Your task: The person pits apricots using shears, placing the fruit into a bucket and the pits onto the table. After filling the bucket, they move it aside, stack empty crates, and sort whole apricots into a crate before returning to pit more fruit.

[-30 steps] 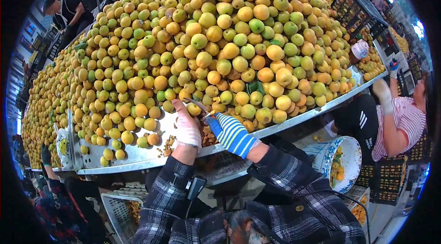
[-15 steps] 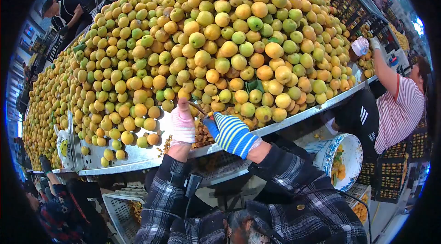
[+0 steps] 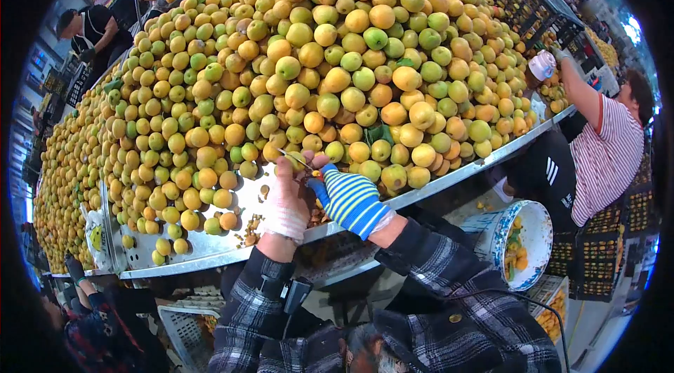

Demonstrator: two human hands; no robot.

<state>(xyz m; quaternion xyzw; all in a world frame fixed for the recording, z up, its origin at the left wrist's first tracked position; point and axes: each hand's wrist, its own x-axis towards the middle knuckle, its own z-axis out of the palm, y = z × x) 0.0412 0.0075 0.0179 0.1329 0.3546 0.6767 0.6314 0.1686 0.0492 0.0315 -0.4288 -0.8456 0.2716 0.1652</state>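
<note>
A large heap of yellow and green round fruit (image 3: 316,71) covers the metal table (image 3: 210,250). At the table's near edge my left hand (image 3: 286,201), in a white and pink glove with bare fingertips, is curled around a fruit that mostly hides behind the fingers. Close to its right, my right hand (image 3: 347,197), in a blue and yellow striped glove, grips a small tool with a thin metal blade (image 3: 296,159). The blade points left over the fruit. Small brown scraps (image 3: 250,229) lie on the metal beside my left hand.
A white and blue bucket (image 3: 530,243) with fruit pieces stands at the right, near a co-worker in a striped shirt (image 3: 605,152). A grey crate (image 3: 184,334) sits below the table. Other people work at the upper left and lower left. Dark crates (image 3: 537,8) stand at the upper right.
My left hand has turned and curled, with its fingers now around a fruit beside the blade. My right hand stays close by with the tool. The whole view has shifted slightly.
</note>
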